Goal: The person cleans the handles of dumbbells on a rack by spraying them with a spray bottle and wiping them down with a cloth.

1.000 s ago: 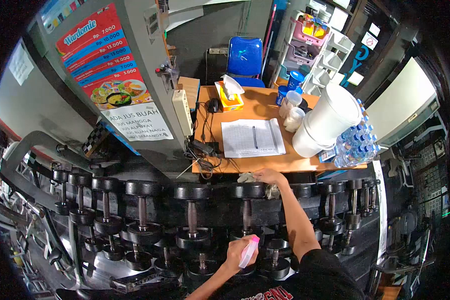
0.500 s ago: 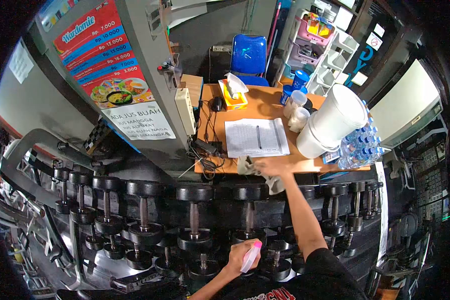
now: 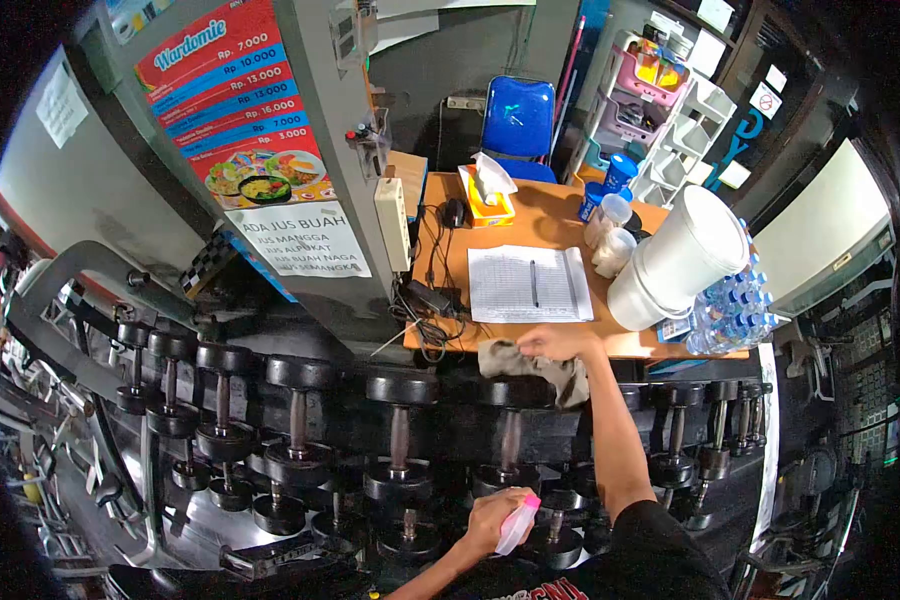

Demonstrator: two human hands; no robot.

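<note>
My right hand reaches out to the desk's front edge, fingers closed on a crumpled grey-beige cloth. Part of that cloth hangs down over the top of a black dumbbell in the rack. Close to my body, my left hand is wrapped round a small translucent bottle with a pink top. Just beyond the cloth, a printed sheet lies on the wooden desk, with a dark pen on it.
Two rows of dumbbells stand between me and the desk. White buckets and several water bottles occupy the desk's right side. Cables and a tissue box are on its left. A blue chair stands behind.
My right hand and the cloth have come slightly toward me, from the desk top to its front edge. The whole view has shifted a little. My left hand still grips the bottle.
</note>
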